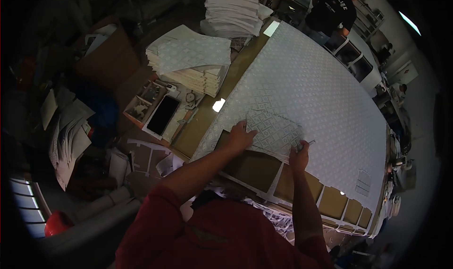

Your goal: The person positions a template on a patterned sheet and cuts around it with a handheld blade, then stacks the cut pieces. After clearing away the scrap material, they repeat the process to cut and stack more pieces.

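A cut piece of patterned sheet [273,132] lies over the large patterned sheet [325,89] that covers the table. My left hand [241,137] is closed at the piece's left edge, with thumb and fingers pinching it. At the opposite edge, my right hand [299,156] is closed round a slim metallic tool [309,143] whose tip points right; its exact kind is too small to tell. That hand also touches the piece's lower right corner. Below the piece, cut-out openings show the brown tabletop [255,171], with narrow sheet strips left between them.
Left of the table are a stack of patterned sheets [193,52], a black phone [163,115] and a wooden box of small items [141,104]. A taller stack of white sheets [231,9] stands behind. A person in a black shirt [332,9] is at the far end.
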A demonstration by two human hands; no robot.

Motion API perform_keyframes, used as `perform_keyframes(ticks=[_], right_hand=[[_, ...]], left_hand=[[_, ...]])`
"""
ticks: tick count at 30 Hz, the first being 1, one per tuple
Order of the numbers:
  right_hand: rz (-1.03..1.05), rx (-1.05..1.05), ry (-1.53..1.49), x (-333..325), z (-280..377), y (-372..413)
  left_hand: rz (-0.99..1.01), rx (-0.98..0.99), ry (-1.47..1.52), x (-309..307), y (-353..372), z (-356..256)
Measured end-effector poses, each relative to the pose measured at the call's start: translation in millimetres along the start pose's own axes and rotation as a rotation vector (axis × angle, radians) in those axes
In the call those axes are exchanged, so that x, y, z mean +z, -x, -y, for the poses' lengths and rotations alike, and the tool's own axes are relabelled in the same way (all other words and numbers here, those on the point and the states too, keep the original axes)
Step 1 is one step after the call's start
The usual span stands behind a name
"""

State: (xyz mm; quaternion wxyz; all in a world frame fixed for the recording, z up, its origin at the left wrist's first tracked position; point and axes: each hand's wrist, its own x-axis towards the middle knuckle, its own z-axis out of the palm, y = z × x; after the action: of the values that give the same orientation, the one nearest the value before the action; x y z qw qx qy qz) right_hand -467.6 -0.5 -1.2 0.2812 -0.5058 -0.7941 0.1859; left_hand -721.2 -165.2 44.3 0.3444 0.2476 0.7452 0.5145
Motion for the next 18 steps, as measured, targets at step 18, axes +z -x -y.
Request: perform_keyframes(ticks=[18], right_hand=[[0.106,0.192,-0.749,-33.1,-0.8,16.2]], left_hand=[[0.207,0.248,0.198,0.0,60.1,55.9]])
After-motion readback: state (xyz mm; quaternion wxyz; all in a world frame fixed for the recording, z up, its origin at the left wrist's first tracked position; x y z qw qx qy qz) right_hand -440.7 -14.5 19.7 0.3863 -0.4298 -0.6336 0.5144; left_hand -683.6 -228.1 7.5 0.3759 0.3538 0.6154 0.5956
